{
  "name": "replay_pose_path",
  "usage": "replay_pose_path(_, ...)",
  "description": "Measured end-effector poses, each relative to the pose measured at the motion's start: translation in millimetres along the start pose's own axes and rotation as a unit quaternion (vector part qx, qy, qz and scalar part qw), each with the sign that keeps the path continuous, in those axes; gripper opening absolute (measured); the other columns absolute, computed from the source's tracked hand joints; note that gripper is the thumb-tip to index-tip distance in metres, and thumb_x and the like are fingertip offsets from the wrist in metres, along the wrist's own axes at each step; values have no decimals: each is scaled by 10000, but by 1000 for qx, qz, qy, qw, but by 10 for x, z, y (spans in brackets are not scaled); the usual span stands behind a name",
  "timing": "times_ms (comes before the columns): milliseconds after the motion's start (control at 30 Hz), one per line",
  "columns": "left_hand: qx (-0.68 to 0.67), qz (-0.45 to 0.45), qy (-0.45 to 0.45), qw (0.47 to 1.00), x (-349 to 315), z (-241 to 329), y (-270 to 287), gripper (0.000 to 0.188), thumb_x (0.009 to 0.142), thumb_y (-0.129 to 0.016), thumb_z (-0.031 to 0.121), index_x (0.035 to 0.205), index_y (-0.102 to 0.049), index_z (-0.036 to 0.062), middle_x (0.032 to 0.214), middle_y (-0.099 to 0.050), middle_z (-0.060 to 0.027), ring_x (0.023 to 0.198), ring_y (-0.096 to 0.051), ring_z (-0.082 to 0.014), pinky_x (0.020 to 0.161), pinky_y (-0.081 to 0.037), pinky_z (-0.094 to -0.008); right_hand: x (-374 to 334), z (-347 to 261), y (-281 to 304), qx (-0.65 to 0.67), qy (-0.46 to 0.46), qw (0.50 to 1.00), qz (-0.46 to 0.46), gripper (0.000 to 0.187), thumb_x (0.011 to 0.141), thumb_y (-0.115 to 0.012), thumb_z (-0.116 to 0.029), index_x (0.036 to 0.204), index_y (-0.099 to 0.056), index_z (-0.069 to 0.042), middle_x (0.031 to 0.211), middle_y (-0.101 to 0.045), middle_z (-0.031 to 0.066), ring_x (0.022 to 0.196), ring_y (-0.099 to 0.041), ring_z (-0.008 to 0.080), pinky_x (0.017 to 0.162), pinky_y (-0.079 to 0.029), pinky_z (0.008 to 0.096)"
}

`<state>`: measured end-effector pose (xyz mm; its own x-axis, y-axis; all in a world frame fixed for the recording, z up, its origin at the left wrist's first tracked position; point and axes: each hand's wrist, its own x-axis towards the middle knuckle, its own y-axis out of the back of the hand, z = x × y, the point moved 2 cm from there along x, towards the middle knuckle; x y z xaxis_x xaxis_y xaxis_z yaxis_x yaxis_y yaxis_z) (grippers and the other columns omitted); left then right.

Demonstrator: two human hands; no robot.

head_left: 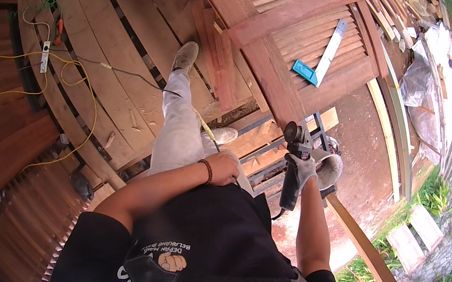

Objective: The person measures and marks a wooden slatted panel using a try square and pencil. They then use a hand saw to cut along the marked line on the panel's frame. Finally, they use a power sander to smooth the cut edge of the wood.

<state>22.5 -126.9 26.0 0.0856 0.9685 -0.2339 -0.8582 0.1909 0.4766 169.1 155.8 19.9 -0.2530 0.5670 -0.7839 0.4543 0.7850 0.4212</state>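
Note:
My right hand (306, 171), in a light work glove, is closed around a black and grey angle grinder (290, 189). The grinder's round disc end points away from me, close to the end of a reddish wooden frame (282, 88) with slats. My bare left hand (224, 169), with a beaded bracelet at the wrist, rests at my lap with its fingers curled around a power cord (204, 125). Part of that cord is wrapped in yellow. Across the slatted frame lies a try square (309, 73) with a teal handle and a metal blade.
A pale round container (329, 169) stands just beyond my right hand. Reddish boards (213, 55) lie by my foot on the gapped plank floor (104, 49). A white power strip (45, 57) and yellow cable (95, 119) are at left. A long timber (373, 261) slants at lower right.

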Motion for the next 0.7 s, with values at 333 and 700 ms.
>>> replay_pose_path(333,-3,26,10,1000,-5,-33,173,179,774,-675,280,804,-740,116,809,-673,-94,908,-650,-289,870,-494,-425,191,-221,-6,54,-29,998,-28,283,746,-847,-162,916,-693,5,751,-682,98,566,-642,190,496,-536,347)
replay_pose_path(700,27,-18,32,999,5,-66,170,166,829,-686,295,878,-741,147,877,-661,-64,949,-638,-264,852,-489,-414,316,-497,-32,107,-35,993,-24,295,737,-845,-117,925,-689,48,769,-692,141,555,-658,246,474,-568,381)
